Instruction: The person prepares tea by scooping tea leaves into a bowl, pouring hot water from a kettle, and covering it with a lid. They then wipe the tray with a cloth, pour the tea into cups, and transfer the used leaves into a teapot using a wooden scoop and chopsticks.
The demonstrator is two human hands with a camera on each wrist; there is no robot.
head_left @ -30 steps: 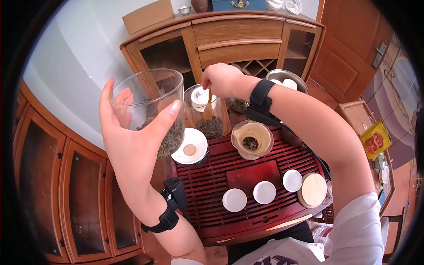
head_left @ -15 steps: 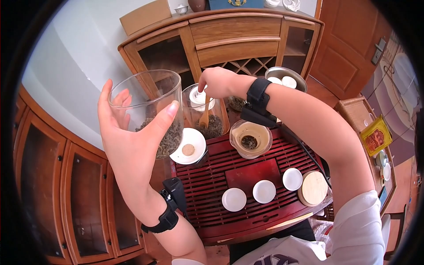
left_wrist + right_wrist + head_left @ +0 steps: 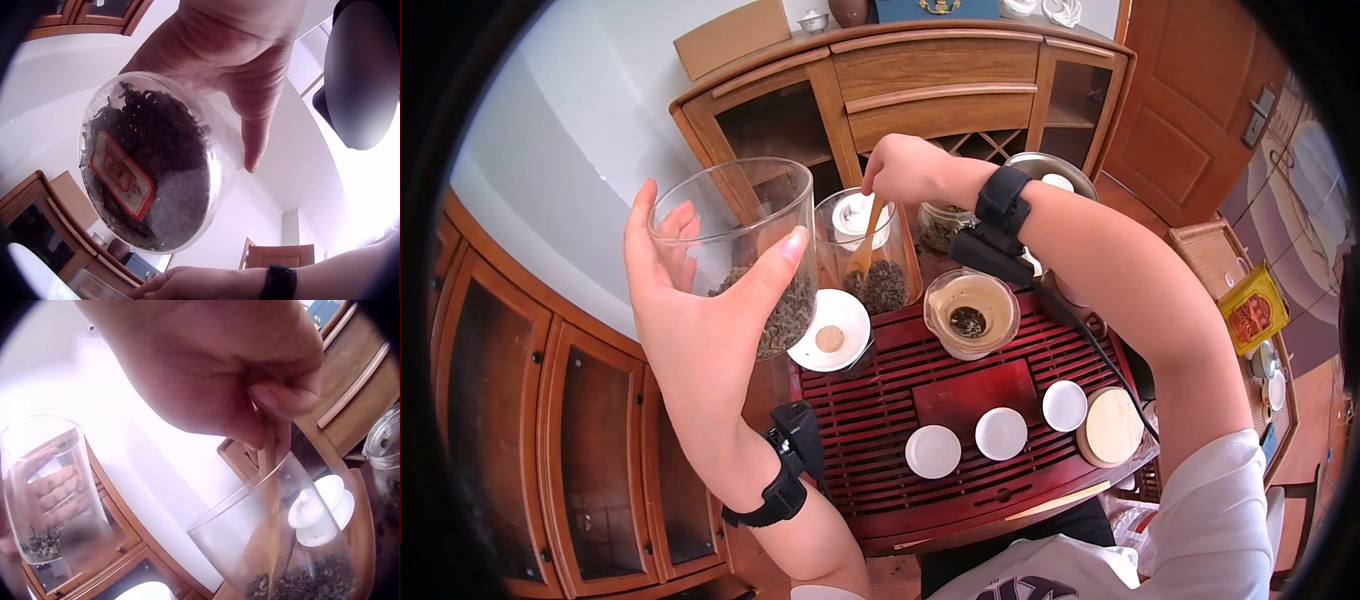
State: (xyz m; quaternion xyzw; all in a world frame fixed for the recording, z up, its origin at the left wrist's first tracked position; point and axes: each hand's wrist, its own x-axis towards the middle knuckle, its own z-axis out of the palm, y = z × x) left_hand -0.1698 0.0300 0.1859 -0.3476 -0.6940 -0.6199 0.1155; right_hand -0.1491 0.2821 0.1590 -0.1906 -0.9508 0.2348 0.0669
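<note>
My left hand (image 3: 690, 320) holds up a clear glass jar (image 3: 785, 315), thumb and fingers spread around its sides. Dark dried tea leaves lie in the bottom. A red-bordered label (image 3: 123, 176) shows on its base in the left wrist view. With curled fingers, my right hand (image 3: 915, 172) pinches the top of a wooden spoon (image 3: 872, 232). The spoon slants down into a second glass jar (image 3: 234, 519), its lower end among dark tea leaves (image 3: 319, 578). Through that jar's wall, a white lidded bowl (image 3: 319, 515) appears behind it.
A dark red slatted tea tray (image 3: 975, 395) carries three white cups (image 3: 1001, 434), a round wooden disc (image 3: 1112, 428) and a pale strainer vessel (image 3: 990, 300) with wet leaves. A white dish (image 3: 845, 308) sits at its left edge. Behind stands a wooden cabinet (image 3: 940, 90).
My right hand dips slightly, then rises a little, and its wrist swings right. The spoon shifts within the second jar, its lower end farther left. The left hand and its jar stay nearly still.
</note>
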